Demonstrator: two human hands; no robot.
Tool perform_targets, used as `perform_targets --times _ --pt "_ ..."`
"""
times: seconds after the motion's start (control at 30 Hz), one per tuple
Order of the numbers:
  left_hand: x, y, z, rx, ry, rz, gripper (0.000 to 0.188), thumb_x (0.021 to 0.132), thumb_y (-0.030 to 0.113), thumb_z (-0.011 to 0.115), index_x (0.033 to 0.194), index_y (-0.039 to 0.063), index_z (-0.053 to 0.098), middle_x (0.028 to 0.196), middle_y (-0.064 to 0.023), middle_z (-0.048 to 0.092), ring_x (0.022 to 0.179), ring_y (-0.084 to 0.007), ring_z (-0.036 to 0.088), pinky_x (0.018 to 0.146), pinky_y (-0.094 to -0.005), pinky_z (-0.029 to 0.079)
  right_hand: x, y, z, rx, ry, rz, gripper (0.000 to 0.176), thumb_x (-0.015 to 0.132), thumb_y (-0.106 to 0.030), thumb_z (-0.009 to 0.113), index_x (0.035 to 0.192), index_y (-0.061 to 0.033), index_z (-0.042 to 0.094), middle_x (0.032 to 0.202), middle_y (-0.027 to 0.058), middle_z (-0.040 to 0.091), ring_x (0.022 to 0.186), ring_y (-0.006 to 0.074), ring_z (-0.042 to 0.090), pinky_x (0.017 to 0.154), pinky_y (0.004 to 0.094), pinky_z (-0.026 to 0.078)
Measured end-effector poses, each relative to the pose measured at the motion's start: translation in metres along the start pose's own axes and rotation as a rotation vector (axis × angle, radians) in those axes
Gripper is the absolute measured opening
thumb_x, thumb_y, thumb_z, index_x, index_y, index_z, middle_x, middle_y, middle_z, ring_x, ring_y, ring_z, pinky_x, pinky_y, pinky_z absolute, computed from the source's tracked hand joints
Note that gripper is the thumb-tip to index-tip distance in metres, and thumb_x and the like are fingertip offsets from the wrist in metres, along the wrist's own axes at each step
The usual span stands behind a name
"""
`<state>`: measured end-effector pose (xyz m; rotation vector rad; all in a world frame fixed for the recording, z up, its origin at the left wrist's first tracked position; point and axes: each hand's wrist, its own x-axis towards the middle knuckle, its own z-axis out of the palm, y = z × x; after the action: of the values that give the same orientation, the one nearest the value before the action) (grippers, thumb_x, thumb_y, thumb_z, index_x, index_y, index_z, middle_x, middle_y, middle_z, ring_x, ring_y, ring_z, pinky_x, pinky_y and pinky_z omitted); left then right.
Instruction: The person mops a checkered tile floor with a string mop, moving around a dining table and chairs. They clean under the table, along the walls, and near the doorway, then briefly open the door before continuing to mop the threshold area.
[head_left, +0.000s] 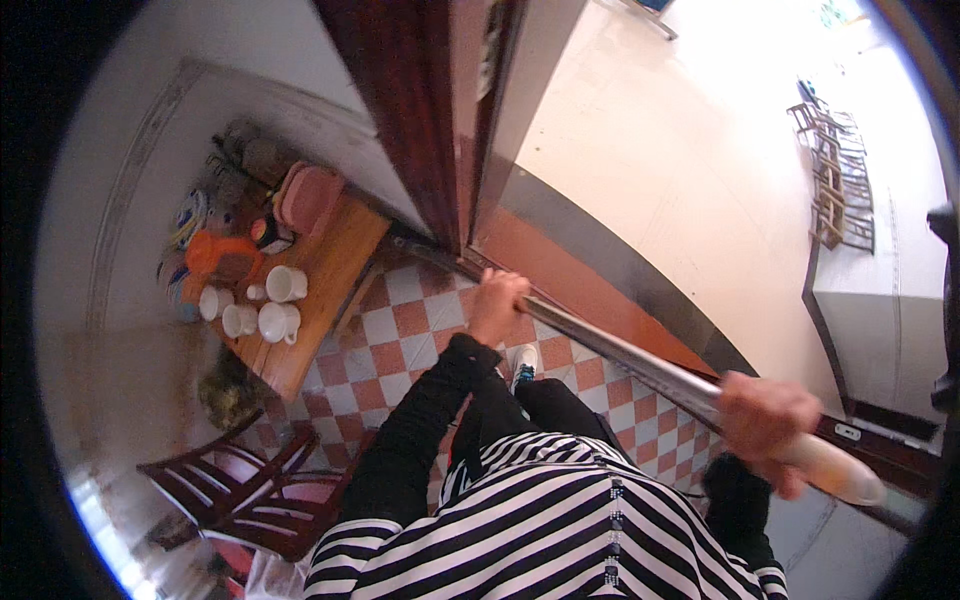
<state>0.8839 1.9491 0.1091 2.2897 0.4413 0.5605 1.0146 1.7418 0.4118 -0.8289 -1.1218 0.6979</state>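
Note:
A long pale pole (622, 341) runs slantwise in front of me, its rounded end at the lower right. My left hand (499, 300) is closed around the pole near the door frame. Closer to the rounded end, my right hand (769, 427) grips it too and looks blurred. Whatever lies beyond my left hand on the pole is hidden, so I cannot tell what tool it is. Below the pole are a chequered tile floor (409, 319) and my white shoe (526, 361).
A dark wooden door frame (420, 97) stands ahead, beside a reddish threshold strip (592, 277). At left, a wooden table (319, 289) carries white mugs (279, 322), an orange container (217, 259) and a pink tub (309, 196). Dark chairs (262, 487) stand lower left; stacked chairs (832, 180) line the far wall.

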Motion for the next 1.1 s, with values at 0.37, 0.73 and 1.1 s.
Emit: perform_targets --times 0.37,0.73,1.1 --pt "-0.041 -0.104 0.082 -0.169 -0.047 -0.242 0.024 0.065 0.001 0.069 0.068 0.003 0.046 0.071 -0.0173 0.048 0.074 -0.04 0.049 0.065 -0.0439 0.041 0.012 0.08 -0.018 -0.058 -0.174 0.237 0.038 0.082 -0.029 0.072 0.059 -0.0068 0.052 0.057 0.0056 0.054 0.053 0.0207 0.055 0.066 0.0366 0.047" --pt "0.048 -0.123 0.12 -0.285 -0.148 -0.53 0.024 0.066 0.002 0.068 0.078 0.003 0.047 0.077 -0.0136 0.05 0.075 -0.0315 0.052 0.069 -0.0356 0.044 0.098 0.112 -0.204 0.03 -0.376 0.318 0.038 0.081 -0.023 0.072 0.061 -0.0053 0.045 0.059 0.0075 0.049 0.058 0.0275 0.049 0.053 0.0354 0.037" --pt "0.103 -0.102 0.138 0.006 -0.31 -0.699 0.03 0.071 0.004 0.067 0.097 0.008 0.053 0.094 -0.0145 0.057 0.09 -0.0321 0.058 0.079 -0.0373 0.048 0.158 0.157 -0.319 0.309 -0.534 0.162 0.033 0.08 -0.017 0.07 0.062 -0.0026 0.046 0.058 0.0106 0.048 0.055 0.0288 0.05 0.052 0.0366 0.037"
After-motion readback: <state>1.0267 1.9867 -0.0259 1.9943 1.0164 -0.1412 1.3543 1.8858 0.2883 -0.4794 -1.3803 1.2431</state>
